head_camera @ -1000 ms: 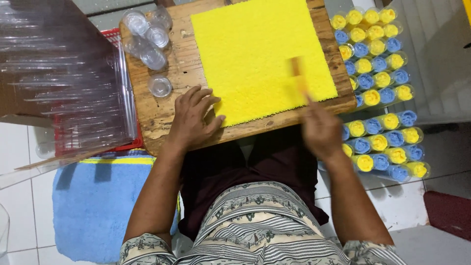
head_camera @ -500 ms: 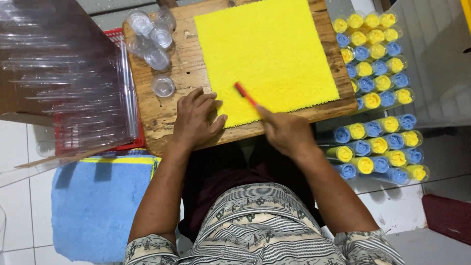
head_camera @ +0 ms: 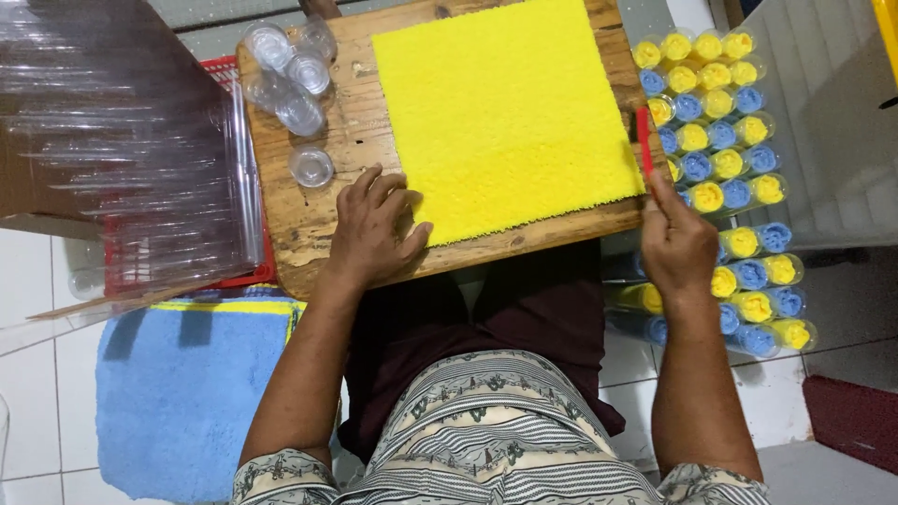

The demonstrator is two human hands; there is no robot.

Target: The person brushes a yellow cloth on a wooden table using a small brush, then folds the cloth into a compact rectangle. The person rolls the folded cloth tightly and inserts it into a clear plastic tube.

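Observation:
A yellow sponge-like sheet lies flat on a wooden board across my lap. My left hand rests palm down on the board, fingers spread, touching the sheet's lower left edge. My right hand is at the board's right edge and grips a thin red stick-like tool, which stands along the sheet's right side. Several small clear plastic cups sit on the board's upper left corner, one cup a little apart below them.
Rows of yellow and blue filled tubes lie packed to the right of the board, more lower down. Stacked clear plastic containers over a red crate stand at the left. A blue towel lies on the white tiled floor.
My right hand has swung from the sheet's lower middle out to the board's right edge, carrying the red tool with it. My left hand has stayed on the board.

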